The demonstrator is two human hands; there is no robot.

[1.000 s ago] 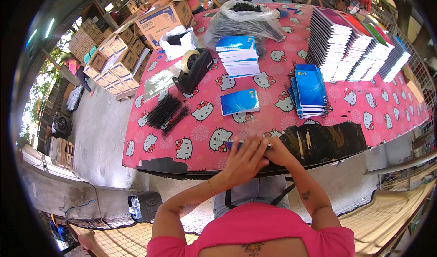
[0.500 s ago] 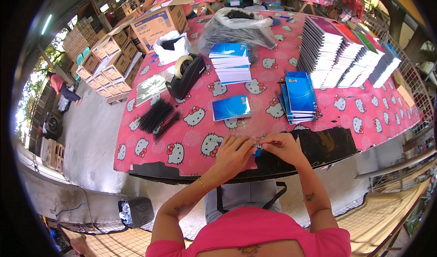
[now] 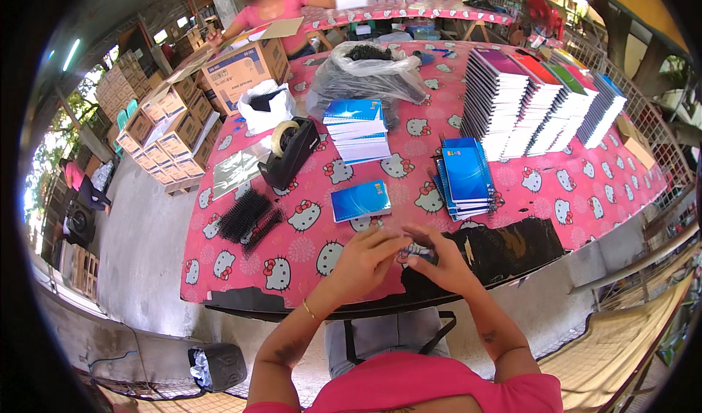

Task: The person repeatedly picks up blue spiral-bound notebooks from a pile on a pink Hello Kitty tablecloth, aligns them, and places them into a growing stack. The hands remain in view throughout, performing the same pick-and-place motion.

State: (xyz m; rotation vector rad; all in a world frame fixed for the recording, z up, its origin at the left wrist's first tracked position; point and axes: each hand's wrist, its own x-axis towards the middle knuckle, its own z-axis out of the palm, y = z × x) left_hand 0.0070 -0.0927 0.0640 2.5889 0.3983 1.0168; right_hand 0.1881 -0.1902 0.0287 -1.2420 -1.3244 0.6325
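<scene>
In the head view, the left hand (image 3: 363,257) and the right hand (image 3: 444,264) sit close together at the near edge of a pink table (image 3: 245,278), with a small spiral-edged notebook (image 3: 417,251) between them, mostly hidden by the fingers. The right thumb and fingers stand parted around it, while the left fingers reach over from the other side; I cannot tell how firmly either hand grips it. Just beyond the hands lies a low blue-covered notebook pile (image 3: 362,201), and behind that rises a taller blue-topped stack (image 3: 358,139). To its right, spiral-bound blue notebooks (image 3: 468,172) lie in an uneven heap, near a row of tall notebook stacks (image 3: 497,106) with purple, red, green and blue covers. Left of the low pile are loose black coils (image 3: 245,216), a black tape dispenser (image 3: 294,163) and a shiny clear sheet (image 3: 235,172). Farther back stand a white bag (image 3: 265,115), a clear plastic bag (image 3: 362,84) of black coils and an open cardboard box (image 3: 252,73), beside a person in pink (image 3: 276,9).
</scene>
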